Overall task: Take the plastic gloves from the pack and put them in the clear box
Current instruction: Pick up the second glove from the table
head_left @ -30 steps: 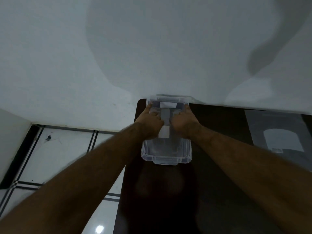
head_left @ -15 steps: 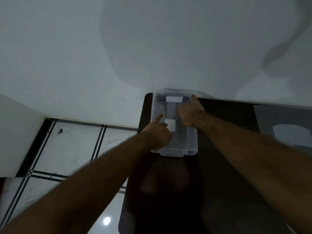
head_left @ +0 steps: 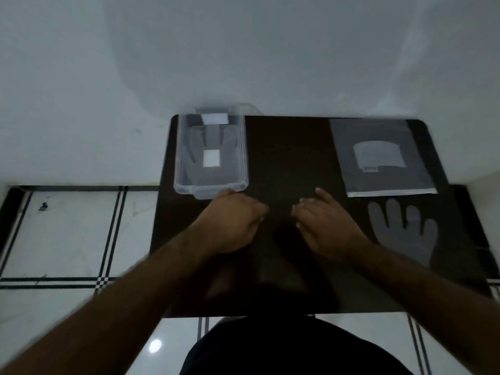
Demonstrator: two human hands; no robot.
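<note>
The clear box (head_left: 180, 182) stands at the table's far left corner, and a thin plastic glove (head_left: 213, 142) lies flat inside it. The flat grey pack of gloves (head_left: 378, 158) rests at the far right. Just in front of the pack, a second plastic glove (head_left: 405, 234) lies spread on the table, fingers pointing away from me. My left hand (head_left: 230, 226) hovers just in front of the box's near rim, fingers loosely curled, holding nothing. My right hand (head_left: 324, 226) is beside it over the middle of the table, fingers apart and empty.
The dark table (head_left: 286, 158) is pushed against a white wall (head_left: 243, 50). White tiled floor with black lines (head_left: 75, 234) lies to the left and in front. My dark clothing (head_left: 284, 347) shows at the bottom edge.
Both hands have pulled back out of the clear box toward me, leaving the glove flat inside. The camera has swung right, bringing the pack and the second glove into view.
</note>
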